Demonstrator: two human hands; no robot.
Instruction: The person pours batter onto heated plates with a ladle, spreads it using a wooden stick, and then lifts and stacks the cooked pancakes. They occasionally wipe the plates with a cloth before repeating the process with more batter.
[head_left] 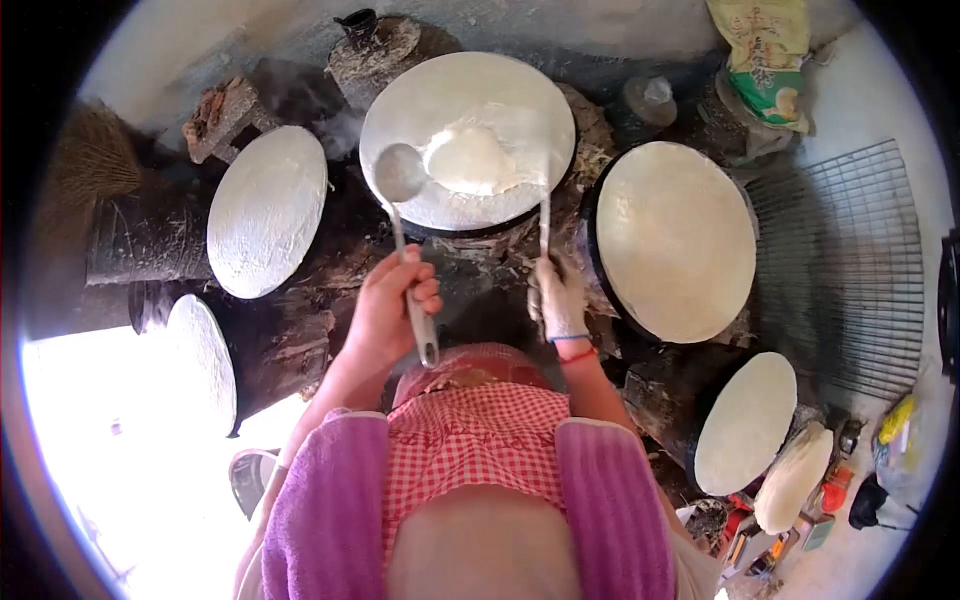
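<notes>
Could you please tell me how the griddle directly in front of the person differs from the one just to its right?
The centre griddle shows bare grey metal, with a wet white batter puddle covering only part of it; the right griddle is covered nearly to its edge by a cream sheet. The left hand holds a ladle over the centre griddle, and the right hand holds a spreader on it; nothing touches the right griddle. Both are round.
</notes>
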